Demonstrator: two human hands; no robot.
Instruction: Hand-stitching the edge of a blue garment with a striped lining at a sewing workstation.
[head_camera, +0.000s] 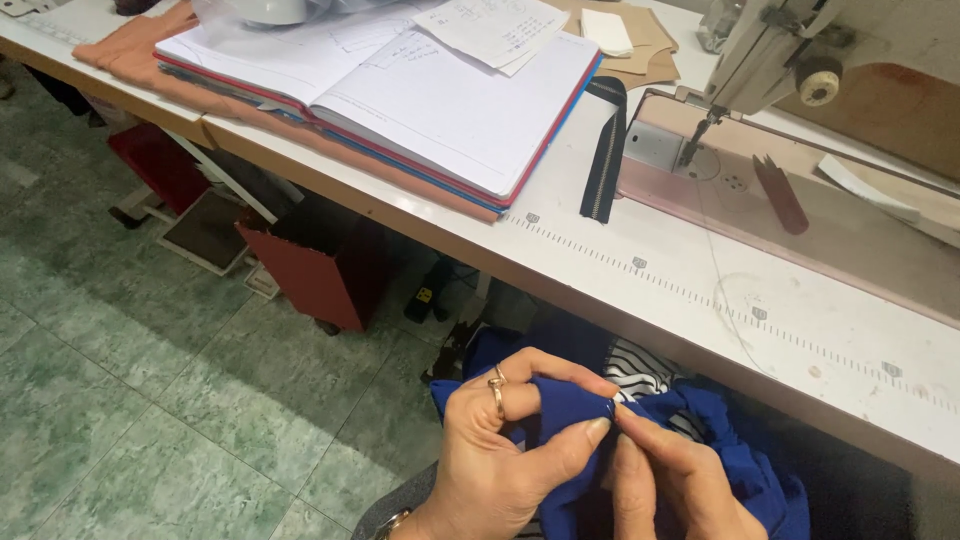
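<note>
Low in the head view, both my hands hold a piece of blue fabric (745, 470) in my lap, below the table's front edge. My left hand (500, 450), with a gold ring on one finger, pinches a fold of the cloth between thumb and fingers. My right hand (670, 480) meets it at the same spot, its fingertips gripping the fabric's edge close to the left thumb. Whether a pin or needle sits between the fingertips I cannot tell. Striped cloth (635, 365) shows behind the blue.
A white sewing table (700, 290) with a printed ruler strip bears a sewing machine (800, 60), a black zipper (605, 150), a dark red clipper tool (780, 195), an open notebook (400, 80) on orange fabric, and tan pattern pieces. Under the table stand red bins (310, 265) on green tiled floor.
</note>
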